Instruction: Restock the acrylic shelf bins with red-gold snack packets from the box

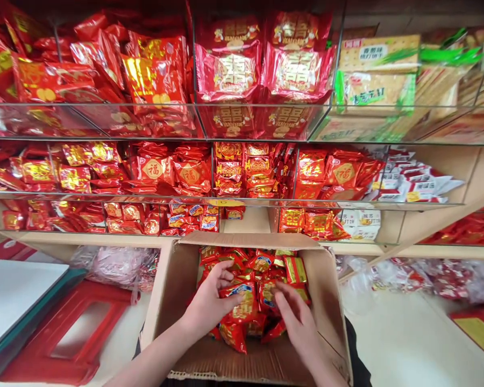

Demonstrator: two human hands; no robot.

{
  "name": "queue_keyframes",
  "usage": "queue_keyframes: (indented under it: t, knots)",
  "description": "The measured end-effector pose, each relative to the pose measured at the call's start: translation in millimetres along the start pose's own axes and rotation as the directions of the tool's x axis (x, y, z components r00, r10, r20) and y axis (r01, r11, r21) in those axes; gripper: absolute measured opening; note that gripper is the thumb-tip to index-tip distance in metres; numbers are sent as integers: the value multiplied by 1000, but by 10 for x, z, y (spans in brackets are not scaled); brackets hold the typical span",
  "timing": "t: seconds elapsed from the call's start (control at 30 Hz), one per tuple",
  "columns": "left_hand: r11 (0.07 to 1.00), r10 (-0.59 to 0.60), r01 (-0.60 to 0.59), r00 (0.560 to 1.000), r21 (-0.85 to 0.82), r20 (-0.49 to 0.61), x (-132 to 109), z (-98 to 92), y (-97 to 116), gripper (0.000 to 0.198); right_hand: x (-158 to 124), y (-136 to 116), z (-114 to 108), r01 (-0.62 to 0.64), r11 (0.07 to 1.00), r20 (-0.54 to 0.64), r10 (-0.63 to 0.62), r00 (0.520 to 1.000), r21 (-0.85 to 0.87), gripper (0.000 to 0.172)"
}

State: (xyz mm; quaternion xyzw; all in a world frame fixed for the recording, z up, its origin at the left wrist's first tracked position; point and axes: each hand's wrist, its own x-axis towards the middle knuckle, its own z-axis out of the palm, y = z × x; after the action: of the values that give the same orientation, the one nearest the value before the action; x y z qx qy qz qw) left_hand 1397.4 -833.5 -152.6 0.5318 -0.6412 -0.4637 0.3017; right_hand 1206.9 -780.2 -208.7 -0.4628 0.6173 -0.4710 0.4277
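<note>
In a cardboard box (pixel 250 371) lie many red and gold snack packets (pixel 296 270), some with a blue label. My left hand (pixel 210 298) reaches in from the left, fingers curled, its thumb lying against a red packet (pixel 244 306). From the other side, my right hand (pixel 300 320) has its fingertips pressed on a neighbouring packet (pixel 268 294). These packets are gripped between my two hands, above the others. The undersides of my fingers and the packets' lower edges are partly hidden.
Clear-fronted shelves (pixel 145 196) rise just beyond the box, filled with red wrapped snacks and green-edged crackers (pixel 379 91). A low shelf slot (pixel 248 223) holds a few packets. A red plastic stool (pixel 76 333) and a white lid (pixel 22 301) are at left; bagged goods (pixel 427 279) lie right.
</note>
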Motion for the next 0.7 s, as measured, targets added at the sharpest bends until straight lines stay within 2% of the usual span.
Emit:
queue_keyframes:
  t: [0.07,0.13,0.23,0.3,0.37,0.5,0.6,0.7]
  knots:
    - [975,-30,39,998,-218,47,-7,156,99,58,84,-195,161,-9,991,47,3,999,131,34]
    - [940,-45,49,999,-337,21,-20,280,153,54,143,-308,256,17,987,33,-22,999,163,29]
    - [899,-165,121,984,-422,-69,-48,399,133,34,156,-351,297,12,986,-52,-3,999,165,29]
    - [887,-242,172,963,-428,-114,-59,449,65,32,132,-332,303,16,989,-98,-1,995,150,28]
    - [913,-242,163,955,-375,-174,-59,481,-17,33,104,-298,315,28,990,-127,-10,992,138,28]
    - [989,-111,85,967,-118,-230,-53,479,-111,32,67,-213,356,13,985,-140,12,990,175,27]
    - [997,5,13,973,78,-230,-61,435,-104,32,46,-153,368,31,974,-158,5,987,222,27]
    - [988,72,-33,964,154,-255,-71,405,-98,32,-11,-121,373,19,945,-142,30,989,327,23]
